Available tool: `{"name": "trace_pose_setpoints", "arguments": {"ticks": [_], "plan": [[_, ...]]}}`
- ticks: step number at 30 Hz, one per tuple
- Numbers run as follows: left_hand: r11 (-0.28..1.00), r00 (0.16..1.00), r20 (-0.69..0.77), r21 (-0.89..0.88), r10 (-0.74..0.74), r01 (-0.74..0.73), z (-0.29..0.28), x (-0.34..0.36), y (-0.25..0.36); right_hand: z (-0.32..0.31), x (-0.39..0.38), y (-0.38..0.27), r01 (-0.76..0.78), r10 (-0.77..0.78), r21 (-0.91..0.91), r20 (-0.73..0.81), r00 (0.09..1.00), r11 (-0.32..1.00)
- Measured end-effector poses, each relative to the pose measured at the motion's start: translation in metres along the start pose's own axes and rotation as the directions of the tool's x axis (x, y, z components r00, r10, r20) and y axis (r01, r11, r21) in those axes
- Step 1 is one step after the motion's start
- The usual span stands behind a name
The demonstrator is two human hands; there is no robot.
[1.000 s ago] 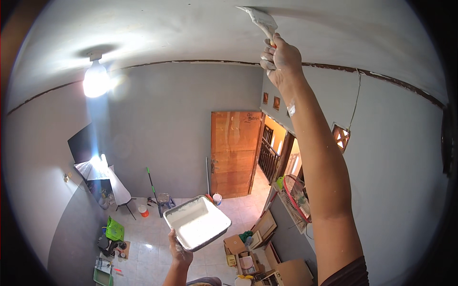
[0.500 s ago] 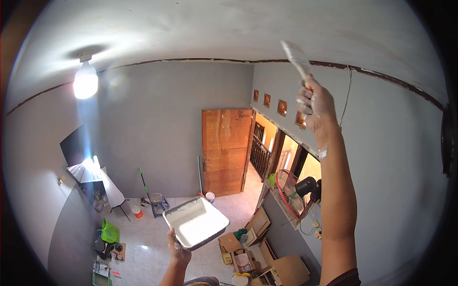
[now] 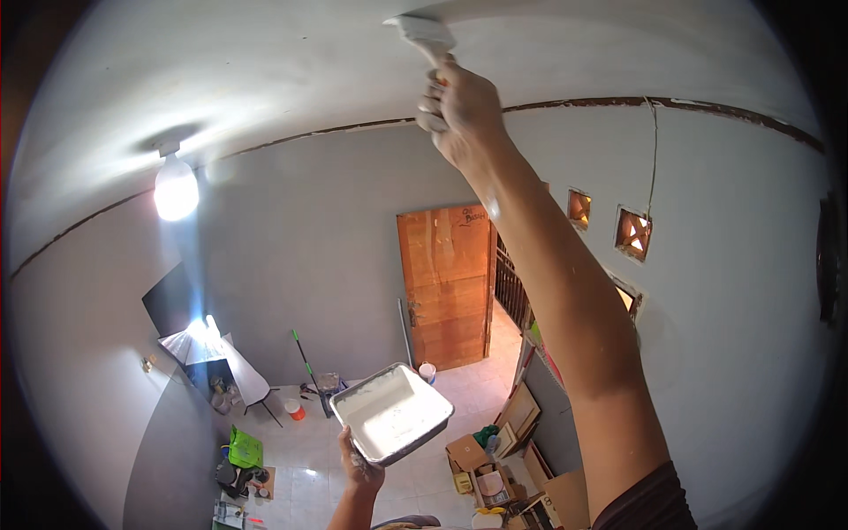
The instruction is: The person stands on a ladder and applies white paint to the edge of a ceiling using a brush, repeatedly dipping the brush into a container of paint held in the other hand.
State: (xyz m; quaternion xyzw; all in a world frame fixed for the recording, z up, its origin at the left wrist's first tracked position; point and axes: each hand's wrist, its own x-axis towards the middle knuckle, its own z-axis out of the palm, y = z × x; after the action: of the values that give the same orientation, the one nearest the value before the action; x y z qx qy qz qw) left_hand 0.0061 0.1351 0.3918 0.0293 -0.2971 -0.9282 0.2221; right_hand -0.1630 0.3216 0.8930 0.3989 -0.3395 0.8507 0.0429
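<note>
High overhead, my right hand (image 3: 464, 106) is closed round the handle of a wide, flat paintbrush (image 3: 426, 34) with a whitish head. The brush head is at the pale ceiling (image 3: 291, 66); some blur leaves it unclear whether it touches. White smears mark the fingers and forearm. Lower down, my left hand (image 3: 360, 468) grips the near left side of a dark-rimmed rectangular paint tray (image 3: 422, 443). White paint (image 3: 389, 411) coats its inside. The tray is tilted slightly, and my left fingers are partly hidden under it.
A lit bulb (image 3: 177, 190) hangs from the ceiling at left. An orange wooden door (image 3: 446, 287) stands open at the far wall. Cardboard boxes (image 3: 468, 452) lie on the floor at right. Near a green bag (image 3: 245, 448) at left stands a white lamp shade (image 3: 245, 371).
My right hand has swung left and up with the paintbrush, toward the middle of the ceiling. The view has turned slightly left, and the tray stays in my left hand.
</note>
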Motion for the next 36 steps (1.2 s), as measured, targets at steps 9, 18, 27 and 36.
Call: {"name": "trace_pose_setpoints", "arguments": {"ticks": [9, 18, 27, 36], "plan": [[0.996, 0.996, -0.046, 0.058, 0.073, -0.070, -0.008, 0.001, -0.009, -0.104, -0.118, -0.036, 0.311, -0.345, -0.184, -0.198, 0.917, 0.933], [0.974, 0.973, 0.040, -0.011, -0.227, 0.228, 0.002, 0.004, -0.006, -0.127, -0.251, -0.067, -0.205, -0.158, -0.719, -0.402, 0.902, 0.664], [0.853, 0.836, 0.223, -0.034, -0.502, 0.521, 0.039, -0.004, -0.008, -0.102, -0.292, -0.019, -0.572, 0.674, -0.812, -0.489, 0.553, -0.119], [0.747, 0.716, 0.217, 0.144, -0.664, 0.649, 0.049, -0.016, -0.010, -0.107, -0.334, -0.031, -0.769, 0.694, -0.627, -0.608, 0.385, -0.122]]}}
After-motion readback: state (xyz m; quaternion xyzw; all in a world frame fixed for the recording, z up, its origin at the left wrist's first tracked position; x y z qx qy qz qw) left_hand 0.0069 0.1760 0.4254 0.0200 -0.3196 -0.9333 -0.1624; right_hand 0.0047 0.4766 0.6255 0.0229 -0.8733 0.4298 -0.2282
